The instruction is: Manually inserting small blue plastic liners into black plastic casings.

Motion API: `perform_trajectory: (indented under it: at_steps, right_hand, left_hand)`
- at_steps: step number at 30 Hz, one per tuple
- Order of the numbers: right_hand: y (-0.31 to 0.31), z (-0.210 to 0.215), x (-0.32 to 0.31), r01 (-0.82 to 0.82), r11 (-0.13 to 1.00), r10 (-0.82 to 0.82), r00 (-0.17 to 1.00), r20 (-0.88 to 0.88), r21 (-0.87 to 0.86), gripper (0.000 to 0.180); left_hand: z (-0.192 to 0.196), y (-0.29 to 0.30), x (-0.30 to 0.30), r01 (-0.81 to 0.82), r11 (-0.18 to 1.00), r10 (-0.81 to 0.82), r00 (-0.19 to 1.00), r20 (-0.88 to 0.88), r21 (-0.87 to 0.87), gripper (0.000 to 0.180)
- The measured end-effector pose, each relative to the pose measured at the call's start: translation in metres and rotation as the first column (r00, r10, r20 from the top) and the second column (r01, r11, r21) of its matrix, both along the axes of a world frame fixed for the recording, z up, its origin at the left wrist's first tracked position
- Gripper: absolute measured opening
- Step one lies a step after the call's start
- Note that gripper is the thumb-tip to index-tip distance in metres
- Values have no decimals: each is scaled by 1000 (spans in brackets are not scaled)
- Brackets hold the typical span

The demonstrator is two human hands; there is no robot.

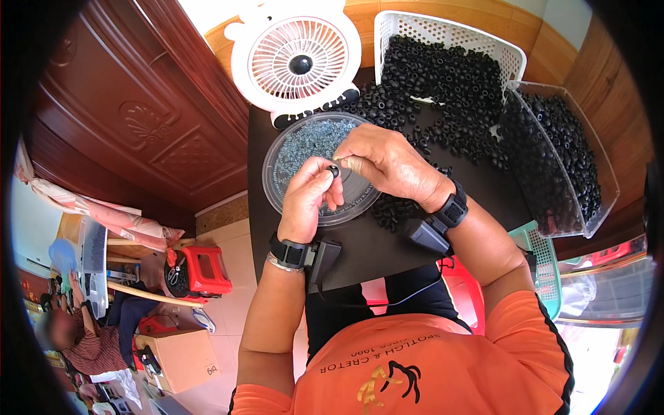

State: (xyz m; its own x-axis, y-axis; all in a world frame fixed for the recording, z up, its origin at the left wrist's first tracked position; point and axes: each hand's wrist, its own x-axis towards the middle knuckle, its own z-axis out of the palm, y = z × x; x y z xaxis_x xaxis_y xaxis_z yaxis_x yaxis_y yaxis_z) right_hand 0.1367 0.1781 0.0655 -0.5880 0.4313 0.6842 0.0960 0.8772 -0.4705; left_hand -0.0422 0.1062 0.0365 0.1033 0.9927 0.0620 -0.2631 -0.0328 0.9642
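Observation:
My left hand [308, 197] pinches a small black rubber ring [334, 171] between thumb and fingertip. My right hand [387, 162] meets it from the right, its fingertips closed on a small metal piece pressed against the ring. Both hands hover over a round clear plastic lid [287, 190] that holds several small grey-blue metal screws [311, 138]. The lid lies on a black table [360, 249]. A loose heap of black rubber rings [443, 117] spreads over the table just beyond my right hand.
A white basket [415, 28] full of black rings stands at the back, a clear bin [595, 173] of rings on the right. A white desk fan [297, 59] stands behind the lid. Red stool, cardboard box and a seated person lie at lower left.

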Motion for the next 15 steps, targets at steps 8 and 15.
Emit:
perform_trajectory:
  at_steps: [8,15]
  right_hand:
    - [-10,3,0,57,994,-65,995,72,98,14]
    - [-27,-8,-20,184,967,-186,983,-9,178,19]
  left_hand:
    - [-3,1,0,1,1000,-1,999,-36,19,23]
    - [-10,2,-2,-58,997,48,976,213,41,26]
